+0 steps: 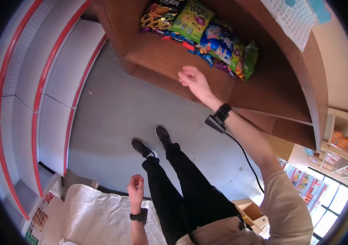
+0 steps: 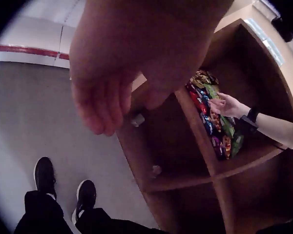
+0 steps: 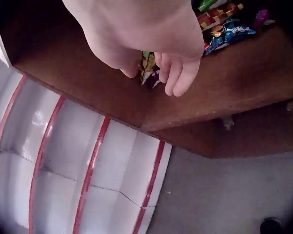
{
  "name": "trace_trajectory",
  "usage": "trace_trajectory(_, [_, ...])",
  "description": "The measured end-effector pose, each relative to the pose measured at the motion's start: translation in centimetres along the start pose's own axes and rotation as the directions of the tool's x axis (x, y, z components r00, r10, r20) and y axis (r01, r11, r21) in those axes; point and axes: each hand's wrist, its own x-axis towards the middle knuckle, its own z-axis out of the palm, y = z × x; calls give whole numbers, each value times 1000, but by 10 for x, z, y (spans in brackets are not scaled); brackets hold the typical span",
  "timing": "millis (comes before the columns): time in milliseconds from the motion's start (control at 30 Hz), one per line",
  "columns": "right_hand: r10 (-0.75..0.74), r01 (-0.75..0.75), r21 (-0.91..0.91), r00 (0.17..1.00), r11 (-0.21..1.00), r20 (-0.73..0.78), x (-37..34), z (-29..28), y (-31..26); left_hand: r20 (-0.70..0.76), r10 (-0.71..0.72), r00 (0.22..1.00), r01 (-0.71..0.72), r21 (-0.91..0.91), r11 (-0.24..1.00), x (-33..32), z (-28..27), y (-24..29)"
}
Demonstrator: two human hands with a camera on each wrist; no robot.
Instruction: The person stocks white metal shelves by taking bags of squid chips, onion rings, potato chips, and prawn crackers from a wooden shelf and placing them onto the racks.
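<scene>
The right hand (image 1: 196, 83), empty and loosely curled, hovers near the snack bags (image 1: 217, 41) piled on the far side of the wooden shelf (image 1: 153, 53) (the left hand (image 1: 136, 190) hangs empty too), where tugging one could drag overlapping neighbours loose

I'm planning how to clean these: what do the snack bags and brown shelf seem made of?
Snack bags: glossy plastic film or foil, probably, judging by crinkles and bright highlights. Brown shelf: low-sheen wood or wood-look laminate, suggested by brown, faintly grained boards.
</scene>
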Motion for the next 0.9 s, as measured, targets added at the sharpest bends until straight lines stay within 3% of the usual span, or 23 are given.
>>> trace_trajectory(167, [22, 31, 396, 991, 918, -129, 15, 8, -43, -1, -31, 1000, 31, 6, 999, 1, -12, -16])
trace_trajectory(233, [28, 44, 449, 988, 892, -153, 14, 2, -47, -17, -13, 1000, 13, 7, 1000, 2, -16, -15])
trace_trajectory(300, [81, 119, 614, 954, 780, -288, 5, -11, -47, -6, -25, 1000, 25, 10, 1000, 1, -18, -11])
trace_trajectory(500, [188, 328, 681, 802, 655, -567, -35, -98, -20, 29, -49, 998, 51, -69, 996, 1, -12, -15])
trace_trajectory(600, [344, 384, 815, 765, 434, -544, -38, -147, 3, 46, -38, 998, 41, -66, 997, 3, -13, -12])
trace_trajectory(633, [354, 382, 817, 761, 432, -543, -38, -158, 6, 55, -34, 998, 36, -39, 999, 3, -14, -10])
trace_trajectory(700, [374, 406, 893, 810, 195, -451, -37, -178, 13, 71, -44, 996, 48, -46, 998, 5, -14, -5])
trace_trajectory(767, [434, 416, 879, 764, 234, -477, -29, -182, 10, 93, -49, 994, 54, -54, 997, 7, -15, -1])
trace_trajectory(900, [449, 369, 896, 776, 248, -444, -20, -200, 16, 112, -81, 990, 92, -99, 991, 8, -11, 5])
